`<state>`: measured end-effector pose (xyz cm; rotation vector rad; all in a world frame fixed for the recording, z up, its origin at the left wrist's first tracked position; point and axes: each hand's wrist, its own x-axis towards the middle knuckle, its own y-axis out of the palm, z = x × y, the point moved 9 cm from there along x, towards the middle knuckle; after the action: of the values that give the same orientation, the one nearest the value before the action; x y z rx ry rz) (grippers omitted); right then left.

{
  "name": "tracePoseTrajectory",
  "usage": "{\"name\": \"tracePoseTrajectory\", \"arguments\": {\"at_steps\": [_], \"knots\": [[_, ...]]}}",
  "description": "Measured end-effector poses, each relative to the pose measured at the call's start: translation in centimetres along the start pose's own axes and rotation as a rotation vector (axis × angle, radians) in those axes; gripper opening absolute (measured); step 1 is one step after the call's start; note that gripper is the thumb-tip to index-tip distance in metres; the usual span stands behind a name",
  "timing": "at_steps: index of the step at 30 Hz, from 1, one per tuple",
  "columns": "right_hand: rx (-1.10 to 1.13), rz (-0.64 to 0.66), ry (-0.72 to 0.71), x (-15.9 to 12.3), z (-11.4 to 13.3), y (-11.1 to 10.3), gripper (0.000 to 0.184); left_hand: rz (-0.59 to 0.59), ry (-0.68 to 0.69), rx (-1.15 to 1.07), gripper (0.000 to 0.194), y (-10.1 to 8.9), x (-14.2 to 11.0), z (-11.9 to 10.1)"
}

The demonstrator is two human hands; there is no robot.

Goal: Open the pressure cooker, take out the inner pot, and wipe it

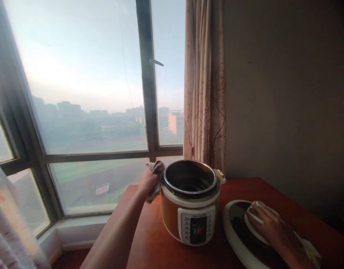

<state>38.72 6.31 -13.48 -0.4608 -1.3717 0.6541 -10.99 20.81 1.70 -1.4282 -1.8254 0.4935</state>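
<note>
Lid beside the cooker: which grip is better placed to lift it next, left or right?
Right, probably: the right grip rests on the handle of the lid, while the left grip holds a cloth on the other side of the cooker.

I face an upright, open, round brown-and-white electric cooker (190, 204), a crumpled patterned cloth (158, 166) at its left, a white-rimmed dark lid (243, 239) at its right.
</note>
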Motion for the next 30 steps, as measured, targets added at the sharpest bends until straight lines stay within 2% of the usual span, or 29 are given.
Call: {"name": "tracePoseTrajectory", "arguments": {"at_steps": [4,15,17,20,23,26,30], "knots": [[-0.088,0.069,-0.037,-0.4,0.5,1.0,0.047,0.007,0.031,-0.013,0.019,0.0,-0.2,-0.4],[-0.132,0.100,-0.074,-0.2,1.2,1.9,0.044,-0.002,-0.010,0.002,0.021,-0.2,-0.4,-0.2],[-0.113,0.148,-0.072,0.0,1.4,2.0,0.042,-0.023,-0.025,0.005,0.022,-0.3,-0.5,-0.1],[-0.081,0.286,-0.039,0.8,1.7,2.1,0.039,-0.058,-0.039,0.000,0.025,-0.4,-0.8,0.2],[-0.037,0.387,0.042,2.9,2.2,1.8,0.046,-0.070,-0.038,-0.023,0.025,-0.4,-1.0,0.4],[0.206,0.354,0.156,6.7,3.5,0.8,0.060,-0.062,-0.023,-0.059,0.024,-0.3,-1.1,0.5],[0.819,0.288,0.441,11.6,5.5,1.4,0.070,-0.061,0.015,-0.135,0.026,-0.4,-1.4,0.2]]}}
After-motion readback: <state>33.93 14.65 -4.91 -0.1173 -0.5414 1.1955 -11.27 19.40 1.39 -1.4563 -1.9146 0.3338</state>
